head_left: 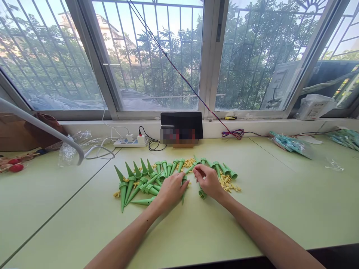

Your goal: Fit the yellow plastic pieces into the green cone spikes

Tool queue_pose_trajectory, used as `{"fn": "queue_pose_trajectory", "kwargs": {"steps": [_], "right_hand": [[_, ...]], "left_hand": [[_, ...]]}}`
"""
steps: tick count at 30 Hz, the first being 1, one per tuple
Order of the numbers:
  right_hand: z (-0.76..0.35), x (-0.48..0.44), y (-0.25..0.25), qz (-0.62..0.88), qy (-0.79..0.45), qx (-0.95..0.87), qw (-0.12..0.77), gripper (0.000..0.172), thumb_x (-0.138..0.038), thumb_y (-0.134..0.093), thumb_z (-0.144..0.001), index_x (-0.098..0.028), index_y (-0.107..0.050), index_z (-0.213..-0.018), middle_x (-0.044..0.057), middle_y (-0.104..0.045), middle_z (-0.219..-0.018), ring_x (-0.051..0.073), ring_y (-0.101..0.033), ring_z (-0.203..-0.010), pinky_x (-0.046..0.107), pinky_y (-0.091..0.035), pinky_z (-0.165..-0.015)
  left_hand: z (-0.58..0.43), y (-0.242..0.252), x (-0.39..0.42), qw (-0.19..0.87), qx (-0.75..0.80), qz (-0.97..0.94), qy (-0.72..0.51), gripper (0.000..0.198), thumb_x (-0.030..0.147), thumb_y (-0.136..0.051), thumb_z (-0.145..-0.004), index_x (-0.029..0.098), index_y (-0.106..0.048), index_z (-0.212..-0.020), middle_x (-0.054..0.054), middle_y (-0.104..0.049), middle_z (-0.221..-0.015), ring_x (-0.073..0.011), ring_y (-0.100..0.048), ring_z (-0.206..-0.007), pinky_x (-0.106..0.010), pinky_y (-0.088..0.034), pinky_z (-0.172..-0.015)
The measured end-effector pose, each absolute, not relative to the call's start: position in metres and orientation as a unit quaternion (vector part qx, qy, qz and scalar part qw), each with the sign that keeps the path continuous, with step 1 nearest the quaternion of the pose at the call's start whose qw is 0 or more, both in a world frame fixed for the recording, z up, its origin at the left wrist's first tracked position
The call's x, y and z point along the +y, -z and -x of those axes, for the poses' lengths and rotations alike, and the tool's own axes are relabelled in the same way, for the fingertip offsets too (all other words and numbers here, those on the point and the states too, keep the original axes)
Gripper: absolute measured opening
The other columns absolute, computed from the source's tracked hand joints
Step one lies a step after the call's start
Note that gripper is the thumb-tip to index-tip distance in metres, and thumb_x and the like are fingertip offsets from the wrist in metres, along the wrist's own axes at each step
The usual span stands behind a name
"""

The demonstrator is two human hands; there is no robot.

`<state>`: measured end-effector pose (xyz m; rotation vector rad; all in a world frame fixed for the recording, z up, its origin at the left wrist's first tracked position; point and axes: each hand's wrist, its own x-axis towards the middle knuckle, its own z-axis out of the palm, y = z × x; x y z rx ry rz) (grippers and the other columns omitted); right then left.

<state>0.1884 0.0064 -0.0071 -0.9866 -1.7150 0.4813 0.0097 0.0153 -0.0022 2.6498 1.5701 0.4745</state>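
Note:
My left hand (174, 187) is closed at the middle of the table, fingers curled around a green plastic spike (183, 197) whose narrow tip points down. My right hand (208, 181) is close beside it, thumb and fingertips pinched together. What sits in that pinch is too small to make out. Another green spike (190, 169) shows between the two hands. Left of them lie several hollow green spikes with ribbed collars (123, 190), some overlapping. More spikes (230, 171) lie behind and to the right. Small yellow branched pieces (228, 184) are scattered among them.
A tablet (181, 125) leans on a stand against the window ledge. A power strip (130, 142) with cables is to its left. A white curved tube (50, 127) crosses the left side. Bagged teal items (291, 144) lie at the right.

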Motion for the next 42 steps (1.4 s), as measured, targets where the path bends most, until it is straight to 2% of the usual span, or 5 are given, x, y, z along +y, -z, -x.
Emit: {"fn": "queue_pose_trajectory", "kwargs": {"steps": [9,19,25,34,42], "right_hand": [[-0.1874,0.0062,0.0075,0.417,-0.186,-0.722,0.520,0.019,-0.030,-0.048,-0.096,-0.018,-0.060,-0.087,0.001,-0.061,-0.069,0.014,-0.055,-0.057,0.026,-0.044,-0.058],[-0.1911,0.0098,0.0082,0.438,-0.196,-0.700,0.528,0.018,-0.032,-0.049,-0.095,-0.019,-0.060,-0.089,0.004,-0.064,-0.076,0.016,-0.058,-0.061,0.027,-0.046,-0.058],[-0.1910,0.0089,0.0061,0.441,-0.190,-0.700,0.529,0.018,-0.032,-0.050,-0.094,-0.018,-0.060,-0.089,0.003,-0.063,-0.074,0.016,-0.057,-0.061,0.027,-0.046,-0.058],[-0.1903,0.0078,0.0053,0.441,-0.183,-0.702,0.529,0.014,-0.029,-0.052,-0.092,-0.018,-0.060,-0.086,0.003,-0.064,-0.075,0.016,-0.058,-0.063,0.026,-0.047,-0.058],[-0.1896,0.0065,0.0048,0.435,-0.187,-0.706,0.526,0.011,-0.025,-0.053,-0.087,-0.019,-0.058,-0.080,0.002,-0.061,-0.068,0.014,-0.053,-0.057,0.025,-0.044,-0.054]], "left_hand": [[-0.0095,0.0034,0.0148,0.020,0.493,-0.851,-0.181,0.023,0.031,-0.049,-0.094,0.017,-0.063,-0.106,-0.008,-0.069,-0.088,-0.0241,-0.066,-0.077,-0.030,-0.042,-0.065],[-0.0095,0.0014,0.0174,0.076,0.475,-0.821,-0.308,0.022,0.033,-0.048,-0.095,0.020,-0.062,-0.108,-0.003,-0.070,-0.079,-0.0193,-0.064,-0.069,-0.027,-0.044,-0.064],[-0.0083,0.0019,0.0184,0.051,0.482,-0.797,-0.360,0.021,0.033,-0.048,-0.096,0.021,-0.061,-0.106,-0.001,-0.069,-0.077,-0.0173,-0.063,-0.064,-0.028,-0.045,-0.066],[-0.0086,-0.0019,0.0176,0.034,0.496,-0.790,-0.360,0.021,0.033,-0.047,-0.096,0.021,-0.061,-0.106,-0.001,-0.071,-0.079,-0.0172,-0.064,-0.064,-0.028,-0.045,-0.065],[-0.0088,-0.0012,0.0173,0.028,0.503,-0.787,-0.355,0.021,0.032,-0.048,-0.095,0.020,-0.061,-0.106,-0.001,-0.071,-0.080,-0.0169,-0.064,-0.065,-0.028,-0.045,-0.066]]}}
